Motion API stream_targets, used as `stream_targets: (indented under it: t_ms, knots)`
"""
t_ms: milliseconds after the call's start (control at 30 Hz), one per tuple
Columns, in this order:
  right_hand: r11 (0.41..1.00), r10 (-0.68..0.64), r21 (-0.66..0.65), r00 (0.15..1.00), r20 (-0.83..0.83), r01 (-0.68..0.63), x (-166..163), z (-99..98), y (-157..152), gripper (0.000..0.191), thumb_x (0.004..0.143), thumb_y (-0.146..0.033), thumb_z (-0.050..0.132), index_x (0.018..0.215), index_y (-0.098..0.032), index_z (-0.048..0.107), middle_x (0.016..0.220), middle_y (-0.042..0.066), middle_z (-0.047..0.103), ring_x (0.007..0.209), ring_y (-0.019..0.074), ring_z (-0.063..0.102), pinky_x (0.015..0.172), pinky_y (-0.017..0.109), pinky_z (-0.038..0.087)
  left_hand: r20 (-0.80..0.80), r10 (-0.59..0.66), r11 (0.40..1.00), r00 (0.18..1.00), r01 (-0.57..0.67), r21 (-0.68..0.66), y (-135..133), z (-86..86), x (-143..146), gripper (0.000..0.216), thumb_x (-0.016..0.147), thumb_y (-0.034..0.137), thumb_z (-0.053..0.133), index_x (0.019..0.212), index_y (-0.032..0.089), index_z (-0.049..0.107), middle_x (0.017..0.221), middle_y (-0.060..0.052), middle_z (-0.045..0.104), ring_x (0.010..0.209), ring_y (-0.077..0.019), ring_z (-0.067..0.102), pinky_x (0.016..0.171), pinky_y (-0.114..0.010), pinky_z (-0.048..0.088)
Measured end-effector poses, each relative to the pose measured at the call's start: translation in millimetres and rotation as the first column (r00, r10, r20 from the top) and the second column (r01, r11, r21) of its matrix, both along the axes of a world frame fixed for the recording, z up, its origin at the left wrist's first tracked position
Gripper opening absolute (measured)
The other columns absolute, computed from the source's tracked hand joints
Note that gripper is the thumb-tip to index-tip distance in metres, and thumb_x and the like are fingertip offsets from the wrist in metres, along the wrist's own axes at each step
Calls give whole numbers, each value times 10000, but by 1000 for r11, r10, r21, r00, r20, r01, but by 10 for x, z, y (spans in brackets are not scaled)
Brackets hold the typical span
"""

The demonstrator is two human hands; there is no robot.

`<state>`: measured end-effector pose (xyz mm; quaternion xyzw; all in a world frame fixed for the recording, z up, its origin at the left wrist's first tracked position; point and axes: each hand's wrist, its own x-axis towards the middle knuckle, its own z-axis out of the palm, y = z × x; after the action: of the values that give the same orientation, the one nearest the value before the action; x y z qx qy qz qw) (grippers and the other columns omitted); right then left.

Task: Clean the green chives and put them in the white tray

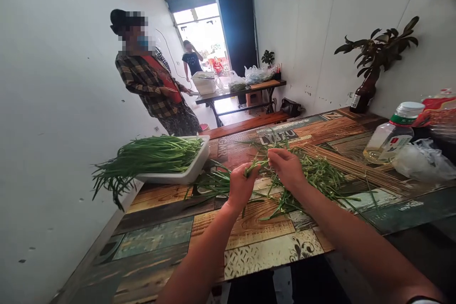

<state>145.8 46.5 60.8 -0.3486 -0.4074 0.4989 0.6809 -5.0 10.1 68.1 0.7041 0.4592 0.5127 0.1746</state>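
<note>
My left hand point(242, 184) is closed around a small bunch of green garlic chives point(255, 165), held just above the table. At the right end of that bunch, my right hand point(287, 167) pinches with thumb and fingers close together. Loose chives point(221, 183) lie on the table beyond and to the left of my left hand. Under and beside my right hand spreads a heap of chive scraps point(322, 175). A white tray point(194, 171) at the left holds a big pile of long chives point(156, 156), their leaves hanging over its left side.
Thin wooden skewers point(370, 178) lie right of the scraps. Farther right stand a clear bottle point(394, 133), a crumpled plastic bag point(423, 161) and a brown bottle point(365, 91) holding a plant. A person point(153, 80) stands beyond the tray; another table point(245, 92) carries bags and a white box.
</note>
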Motion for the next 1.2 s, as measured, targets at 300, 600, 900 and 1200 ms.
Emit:
stream_targets:
  t_ms: [300,600,900,1200]
  knots:
    - [980,-197,142,560,805,141,520,113,98,171,654,-359,698,679,-190,713,972,91,660,977,259,546,878,394,413,12,37,999,999,-37,12,31,-52,-3,343,884,376,531,624,160,587,588,22,576,580,-94,507,604,-208,385]
    - [983,174,-117,912,372,-140,136,141,-113,458,653,-616,651,609,-162,609,517,-34,463,493,82,358,475,230,286,-97,-1,995,995,11,95,79,-159,-25,179,882,301,539,900,182,671,837,-39,699,794,-161,621,751,-278,465]
    - [976,216,-76,854,473,-204,124,-20,-123,423,730,-567,607,617,-160,591,526,-40,430,490,83,301,471,240,217,-176,-28,989,984,53,135,111,-272,13,131,864,244,573,950,208,665,915,-45,703,876,-183,629,822,-312,481]
    - [962,258,-73,796,547,-262,105,102,-169,368,734,-517,579,610,-171,575,553,-24,462,526,104,350,493,242,268,-163,23,986,986,5,169,113,-239,17,118,851,221,555,908,206,656,894,-48,705,848,-190,635,793,-309,494]
